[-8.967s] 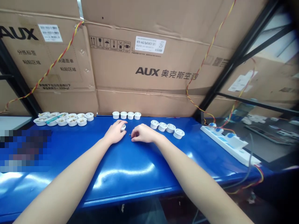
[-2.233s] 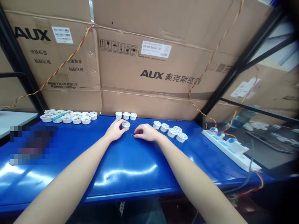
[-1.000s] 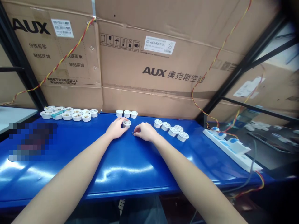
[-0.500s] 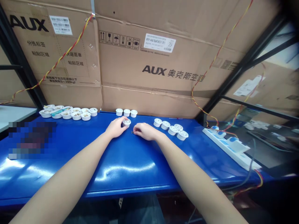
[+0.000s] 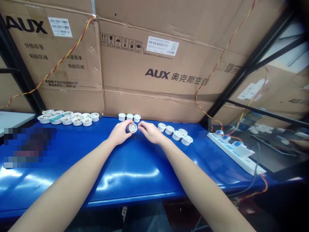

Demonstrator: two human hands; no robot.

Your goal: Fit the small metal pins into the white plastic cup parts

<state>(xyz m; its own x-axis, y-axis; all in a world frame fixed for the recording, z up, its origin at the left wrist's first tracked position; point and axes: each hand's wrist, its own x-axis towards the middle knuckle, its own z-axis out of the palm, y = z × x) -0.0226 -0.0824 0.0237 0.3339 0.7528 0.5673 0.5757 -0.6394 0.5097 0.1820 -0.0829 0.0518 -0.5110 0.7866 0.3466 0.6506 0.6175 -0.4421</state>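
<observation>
My left hand (image 5: 120,132) is closed around the side of a small white round plastic cup (image 5: 133,128), tilted so that its recessed top with dark openings faces me. Just to its right, my right hand (image 5: 149,132) has thumb and forefinger pinched together by the cup's rim. Whatever those fingertips hold is too small to name. On the blue table below the cup lie a few tiny dark metal pieces (image 5: 135,138), perhaps screws.
Three similar white cups (image 5: 129,117) line the back edge. Several more cups (image 5: 177,135) stand to the right. At the left, cups with small contents (image 5: 77,121) have a teal tool (image 5: 60,116) across them. A white power strip (image 5: 236,153) lies at the right edge, before cardboard (image 5: 149,93).
The cup in my left hand has been tipped towards me. My right hand has risen from the small metal pieces to the cup's rim. The view has shifted slightly.
</observation>
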